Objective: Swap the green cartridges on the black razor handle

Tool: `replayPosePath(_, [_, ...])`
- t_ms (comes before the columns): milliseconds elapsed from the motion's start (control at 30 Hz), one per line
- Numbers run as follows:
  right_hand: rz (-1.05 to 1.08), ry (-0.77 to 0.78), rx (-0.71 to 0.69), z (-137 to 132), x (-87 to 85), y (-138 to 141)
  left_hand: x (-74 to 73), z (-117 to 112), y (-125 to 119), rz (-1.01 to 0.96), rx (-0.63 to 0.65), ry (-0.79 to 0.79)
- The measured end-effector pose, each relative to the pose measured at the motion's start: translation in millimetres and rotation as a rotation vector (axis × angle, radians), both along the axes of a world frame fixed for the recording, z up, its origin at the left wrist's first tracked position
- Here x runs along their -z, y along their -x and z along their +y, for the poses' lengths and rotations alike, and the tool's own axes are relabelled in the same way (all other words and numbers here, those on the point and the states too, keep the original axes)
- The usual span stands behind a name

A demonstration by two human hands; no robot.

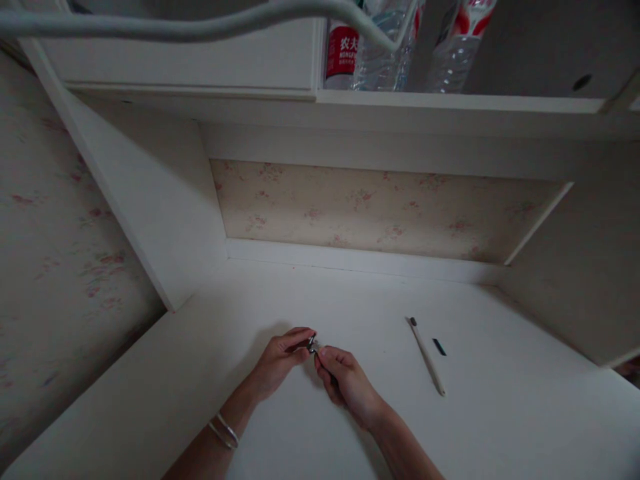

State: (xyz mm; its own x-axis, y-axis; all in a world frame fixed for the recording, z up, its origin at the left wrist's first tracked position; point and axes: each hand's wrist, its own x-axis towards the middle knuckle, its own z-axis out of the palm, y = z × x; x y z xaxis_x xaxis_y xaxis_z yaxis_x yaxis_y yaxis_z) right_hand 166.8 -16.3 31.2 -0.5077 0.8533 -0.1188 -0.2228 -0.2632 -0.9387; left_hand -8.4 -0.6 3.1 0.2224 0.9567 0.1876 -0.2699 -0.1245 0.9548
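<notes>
Both hands meet over the white desk around a small shiny metal object [313, 347] with dark parts; its kind is too small to make out. My left hand [280, 357], a silver bangle on its wrist, pinches the object's left side between thumb and fingers. From the right, my right hand [347, 380] is closed on the object's other end, thumb on top and fingers curled underneath. The fingers hide much of the object. A toothbrush [427, 359] with a pale handle and dark bristles lies to the right of my right hand. Beside it is a small black strip [439, 347].
The white desk [280, 287] ends at a back ledge below floral wallpaper. White side panels [145, 193] rise at left and right. Overhead, a shelf [450, 103] holds plastic bottles [383, 53], and a pale curved bar [200, 25] crosses the top of the view.
</notes>
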Motion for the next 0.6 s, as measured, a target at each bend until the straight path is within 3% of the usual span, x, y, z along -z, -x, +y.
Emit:
replayPosePath(233, [0.124,0.002,-0.054,-0.1,5.7,-0.1,0.3,-1.0,-2.6,-0.236,0.105,0.150])
replayPosePath(600, [0.157,-0.032,0.016,-2.6,4.4,4.2,-1.9,-2.9,-3.7,-0.368,0.177,0.155])
